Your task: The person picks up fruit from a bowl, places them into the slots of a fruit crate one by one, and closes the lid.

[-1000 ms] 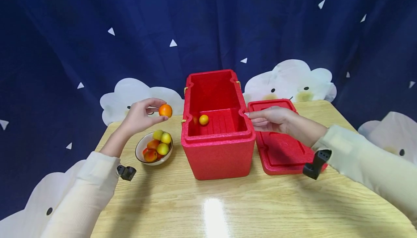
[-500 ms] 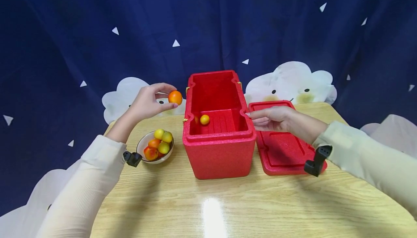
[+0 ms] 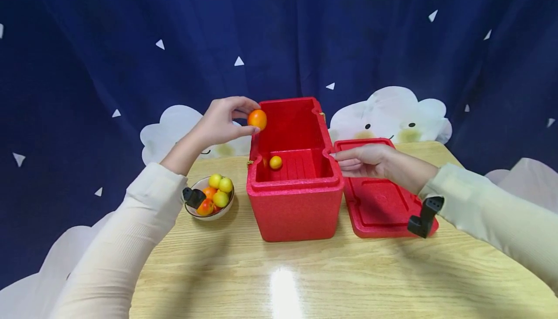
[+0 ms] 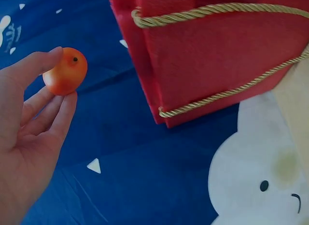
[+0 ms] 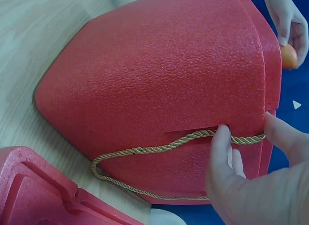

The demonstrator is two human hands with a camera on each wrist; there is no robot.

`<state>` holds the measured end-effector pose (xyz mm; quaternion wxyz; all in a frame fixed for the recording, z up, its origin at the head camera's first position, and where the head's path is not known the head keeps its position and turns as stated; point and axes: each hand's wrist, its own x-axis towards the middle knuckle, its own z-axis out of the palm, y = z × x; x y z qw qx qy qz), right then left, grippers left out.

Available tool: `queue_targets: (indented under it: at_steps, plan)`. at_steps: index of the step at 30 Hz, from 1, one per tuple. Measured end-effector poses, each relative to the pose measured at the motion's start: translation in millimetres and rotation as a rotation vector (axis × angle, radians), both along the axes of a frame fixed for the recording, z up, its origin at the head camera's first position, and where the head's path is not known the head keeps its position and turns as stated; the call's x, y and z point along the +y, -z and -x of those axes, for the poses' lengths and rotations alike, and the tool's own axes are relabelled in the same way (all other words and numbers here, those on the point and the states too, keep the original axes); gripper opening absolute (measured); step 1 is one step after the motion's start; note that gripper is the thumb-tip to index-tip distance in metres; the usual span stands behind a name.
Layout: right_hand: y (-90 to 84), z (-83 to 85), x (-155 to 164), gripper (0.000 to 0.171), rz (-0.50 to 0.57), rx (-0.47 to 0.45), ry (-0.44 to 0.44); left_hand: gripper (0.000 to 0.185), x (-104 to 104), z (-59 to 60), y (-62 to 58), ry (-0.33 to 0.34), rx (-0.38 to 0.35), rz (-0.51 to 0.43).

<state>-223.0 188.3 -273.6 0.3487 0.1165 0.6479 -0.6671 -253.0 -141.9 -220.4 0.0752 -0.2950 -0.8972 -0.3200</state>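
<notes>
My left hand [image 3: 224,121] pinches a small round orange fruit [image 3: 257,119] between thumb and fingertips. It is high beside the left rim of a deep red foam box [image 3: 294,215], and the fruit overlaps that rim in the head view. The left wrist view shows a dark stem dot on the fruit [image 4: 67,73]. Inside the box, another orange-yellow fruit [image 3: 275,162] lies on the ribbed floor. My right hand [image 3: 368,160] touches the box's right side; in the right wrist view, its thumb is at the rim and its nearly straight fingers are against the outer wall by a gold rope handle [image 5: 159,147].
A white bowl [image 3: 213,217] of yellow-green and orange-red fruit stands left of the box, partly behind my wrist camera. The red lid [image 3: 381,202] lies flat on the wooden table [image 3: 348,275] to the right. A dark blue curtain [image 3: 279,33] hangs behind.
My left hand has carried the orange fruit up and to the right, from above the bowl's right side to the box's left rim. The right hand stays in place on the box.
</notes>
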Motion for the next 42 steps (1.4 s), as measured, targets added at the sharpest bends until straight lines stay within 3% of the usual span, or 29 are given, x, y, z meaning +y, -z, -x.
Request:
queue_targets:
  at_steps: [11, 17, 20, 25, 31, 40, 42]
  plan:
    - [-3.2, -0.3, -1, 0.024, -0.039, 0.0, 0.023, 0.043, 27, 5.3, -17.6, 0.04, -0.021, 0.008]
    - [-2.4, 1.3, 0, 0.022, -0.029, -0.011, 0.015, 0.044, 43, 14.8, -24.2, 0.036, -0.033, 0.024]
    - [-2.3, 0.7, 2, 0.011, -0.025, -0.015, 0.031, 0.044, 52, 20.5, -26.7, 0.035, -0.039, 0.021]
    - [-2.5, -0.3, 4, 0.026, -0.035, -0.009, 0.042, 0.043, 64, 29.0, -28.0, 0.042, -0.041, 0.009]
    - [-2.5, -2.4, 6, 0.021, -0.036, -0.01, 0.047, 0.042, 80, 40.1, -26.6, 0.051, -0.072, 0.011]
    - [-4.1, -7.4, 6, 0.016, -0.057, 0.015, 0.042, 0.042, 96, 56.9, -33.2, -0.008, -0.126, 0.017]
    - [-4.6, -8.8, 6, 0.023, -0.067, 0.023, 0.04, 0.042, 97, 60.0, -33.3, -0.029, -0.157, 0.011]
